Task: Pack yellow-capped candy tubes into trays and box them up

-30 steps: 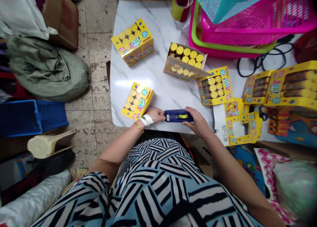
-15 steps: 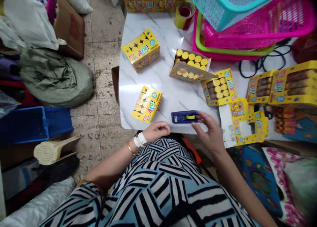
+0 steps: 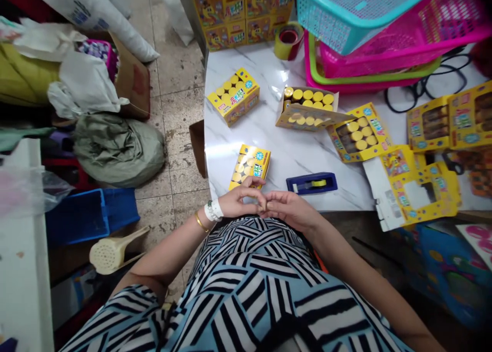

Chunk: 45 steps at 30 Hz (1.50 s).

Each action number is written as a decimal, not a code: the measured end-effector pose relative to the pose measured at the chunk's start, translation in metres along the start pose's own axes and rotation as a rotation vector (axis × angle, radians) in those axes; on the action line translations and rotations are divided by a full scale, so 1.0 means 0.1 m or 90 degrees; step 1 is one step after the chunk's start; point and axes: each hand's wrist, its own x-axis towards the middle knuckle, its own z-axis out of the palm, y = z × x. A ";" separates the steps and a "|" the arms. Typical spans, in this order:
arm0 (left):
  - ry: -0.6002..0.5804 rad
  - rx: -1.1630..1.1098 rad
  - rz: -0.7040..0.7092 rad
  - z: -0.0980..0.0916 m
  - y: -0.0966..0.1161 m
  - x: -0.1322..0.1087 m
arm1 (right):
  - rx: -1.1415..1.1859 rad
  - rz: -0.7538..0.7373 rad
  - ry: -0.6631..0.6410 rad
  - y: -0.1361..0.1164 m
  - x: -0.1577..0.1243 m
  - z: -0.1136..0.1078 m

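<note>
My left hand (image 3: 242, 198) and my right hand (image 3: 290, 208) meet at the table's front edge, fingertips pinched together. Whatever lies between them is too small to make out. Just behind my left hand is a yellow box (image 3: 249, 162) with yellow round caps showing, partly covered by my fingers. A dark blue tape dispenser (image 3: 303, 184) with a yellow roll sits right of it, apart from my right hand. Farther back stand another yellow box (image 3: 234, 98) and an open box (image 3: 307, 116) filled with yellow-capped tubes.
Stacked plastic baskets (image 3: 361, 21) occupy the back right, beside wide tape rolls (image 3: 287, 42). Boxes are piled (image 3: 230, 19) at the back. A windowed box (image 3: 359, 134) and a flattened carton (image 3: 407, 193) lie at the right. A blue bin (image 3: 77, 216) stands left of the table.
My right hand has left the tape dispenser and come leftward to my left hand, and their fingertips now meet. The view has shifted left.
</note>
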 end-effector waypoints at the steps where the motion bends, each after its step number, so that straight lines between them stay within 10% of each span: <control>1: -0.008 0.000 0.005 -0.02 -0.02 -0.01 | -0.003 -0.005 0.009 0.04 0.04 0.05; 20: -0.040 0.078 0.046 -0.25 -0.08 0.07 | -0.229 -0.336 0.372 0.18 -0.02 0.23; 29: -0.038 0.049 0.142 -0.26 -0.07 0.19 | 0.007 -0.225 0.228 0.23 0.04 0.27; 39: -0.035 0.066 0.143 -0.26 -0.04 0.23 | -0.135 -0.344 0.275 0.11 0.06 0.21; 45: -0.029 -0.032 0.176 -0.29 -0.02 0.27 | 0.190 -0.201 0.139 0.13 0.06 0.16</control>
